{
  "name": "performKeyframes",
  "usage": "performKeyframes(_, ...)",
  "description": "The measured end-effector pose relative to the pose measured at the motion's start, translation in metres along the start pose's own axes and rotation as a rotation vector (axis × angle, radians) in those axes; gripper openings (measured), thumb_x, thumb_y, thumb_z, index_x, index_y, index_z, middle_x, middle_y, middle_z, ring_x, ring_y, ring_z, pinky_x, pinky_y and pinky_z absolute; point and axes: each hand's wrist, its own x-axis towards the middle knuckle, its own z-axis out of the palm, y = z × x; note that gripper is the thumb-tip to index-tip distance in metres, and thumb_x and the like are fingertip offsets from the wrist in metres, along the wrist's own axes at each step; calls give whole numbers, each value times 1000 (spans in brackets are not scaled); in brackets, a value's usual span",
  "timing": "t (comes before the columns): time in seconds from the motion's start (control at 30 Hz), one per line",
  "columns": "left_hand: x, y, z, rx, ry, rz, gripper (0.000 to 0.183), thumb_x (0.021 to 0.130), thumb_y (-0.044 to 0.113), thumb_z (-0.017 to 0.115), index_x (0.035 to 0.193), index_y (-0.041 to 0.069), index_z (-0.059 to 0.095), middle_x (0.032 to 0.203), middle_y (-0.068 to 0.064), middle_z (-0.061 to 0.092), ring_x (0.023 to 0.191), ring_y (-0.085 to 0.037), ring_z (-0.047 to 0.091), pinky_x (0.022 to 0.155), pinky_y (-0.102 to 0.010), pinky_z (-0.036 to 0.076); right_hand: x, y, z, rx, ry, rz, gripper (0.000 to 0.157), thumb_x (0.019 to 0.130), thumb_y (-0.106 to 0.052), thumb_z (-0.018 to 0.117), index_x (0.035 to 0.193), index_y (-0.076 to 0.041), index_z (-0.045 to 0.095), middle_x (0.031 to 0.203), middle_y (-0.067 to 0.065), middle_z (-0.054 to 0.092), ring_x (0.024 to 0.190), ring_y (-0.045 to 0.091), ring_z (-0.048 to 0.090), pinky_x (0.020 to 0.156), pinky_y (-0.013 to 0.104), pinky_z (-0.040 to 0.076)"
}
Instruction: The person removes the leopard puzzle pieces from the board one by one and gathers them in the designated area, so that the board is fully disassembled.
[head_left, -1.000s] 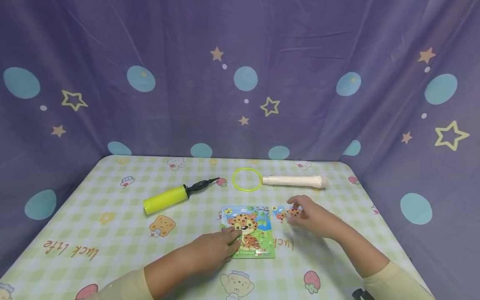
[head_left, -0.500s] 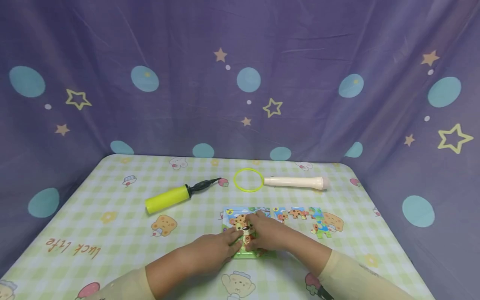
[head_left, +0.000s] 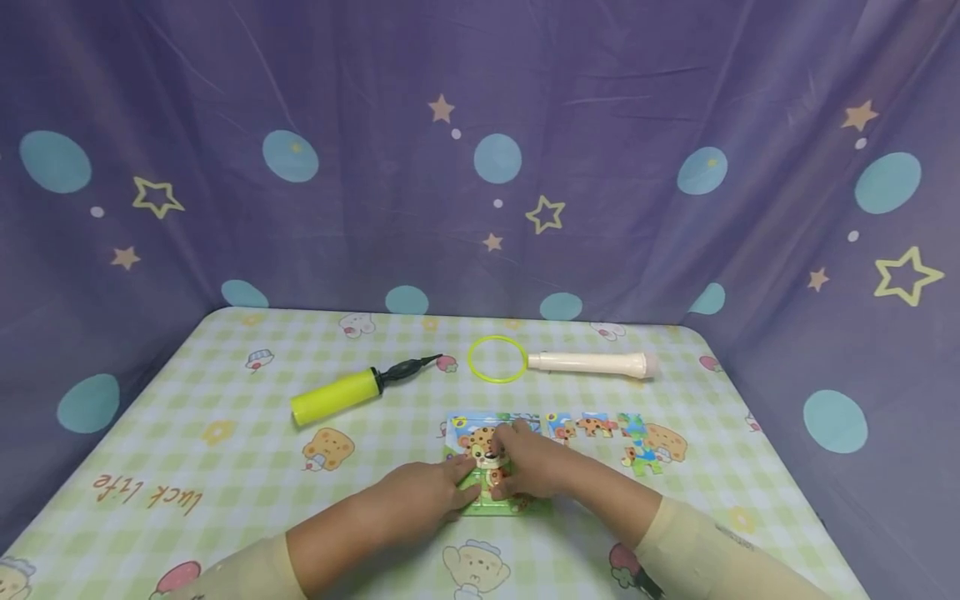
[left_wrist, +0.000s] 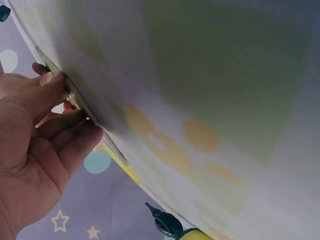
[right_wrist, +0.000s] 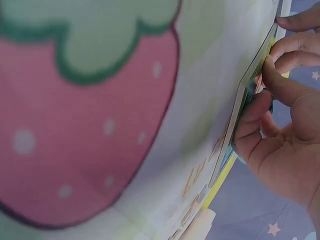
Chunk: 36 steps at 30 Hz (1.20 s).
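Observation:
A flat jigsaw puzzle board (head_left: 480,511) with a spotted leopard cub picture lies in front of the person. The left hand (head_left: 420,500) rests its nearly straight fingers on the board's left part. From the right, the right hand (head_left: 538,462) reaches over the board, index finger and thumb bent down at a puzzle piece (head_left: 496,477) on the cub's body; the palm hides the board's right half. In the right wrist view, fingertips (right_wrist: 270,65) press against the board's face. Several loose puzzle pieces (head_left: 596,426) lie right of the board.
A yellow hand pump (head_left: 337,396) with a black nozzle lies at the left. Behind the board are a thin yellow ring (head_left: 498,382) and a cream-coloured stick (head_left: 585,363), end to end. A purple curtain (head_left: 375,167) stands along the checked tablecloth's (head_left: 247,467) far edge.
The right hand has moved left from the loose pieces onto the board, uncovering those pieces. Over the last half second it stays there with little motion. The left hand has barely shifted.

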Motion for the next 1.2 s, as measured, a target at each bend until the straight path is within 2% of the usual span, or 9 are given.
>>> performKeyframes(0.03,0,0,-1,10,-3,-2,46,96,38,58,141,31,53,153,-6,43,133,-24,51,96,-37,53,0,1,0,-1,8,-2,61,75,-47,80,121,-21,48,112,4,49,87,19,58,73,35,52)
performKeyframes(0.2,2,1,-3,56,-19,5,46,95,38,59,140,32,54,152,-6,45,130,-25,54,93,-37,54,1,2,2,-19,29,29,87,72,-53,81,140,-15,42,127,10,49,107,27,60,90,44,53)
performKeyframes(0.4,3,2,-6,54,-49,8,45,96,38,57,141,32,54,152,-5,44,133,-24,51,93,-35,54,3,2,-1,-39,-8,47,84,72,-55,80,138,-17,44,126,8,49,108,27,60,91,45,53)
performKeyframes(0.67,2,2,-7,43,-51,11,44,96,36,58,141,31,54,153,-5,44,133,-23,51,93,-35,54,4,-2,-5,-44,-27,39,80,72,-52,81,135,-19,45,117,4,49,98,20,59,83,40,53)
performKeyframes(0.8,2,2,-8,52,-56,14,44,97,36,58,140,31,55,153,-5,43,134,-23,50,93,-34,54,5,-4,-7,-25,-30,46,75,71,-50,83,129,-21,45,111,3,49,87,18,58,74,37,53)
performKeyframes(0.97,1,2,-10,57,-65,12,44,97,36,58,140,31,55,153,-5,44,134,-23,50,91,-34,54,6,-4,-7,61,-27,61,74,70,-43,86,122,-22,38,106,4,45,68,20,58,58,34,49)
performKeyframes(1.03,1,2,-10,56,-68,14,44,97,36,58,141,31,55,153,-4,44,134,-23,50,92,-34,54,6,-3,-6,79,-18,61,76,70,-44,86,123,-23,36,108,3,45,69,19,57,59,33,49)
performKeyframes(1.2,3,2,-8,51,-77,22,45,98,37,56,142,32,53,154,-4,42,134,-22,50,92,-34,54,3,4,-4,102,5,11,76,73,-49,83,127,-22,37,120,4,48,86,19,57,70,34,49)
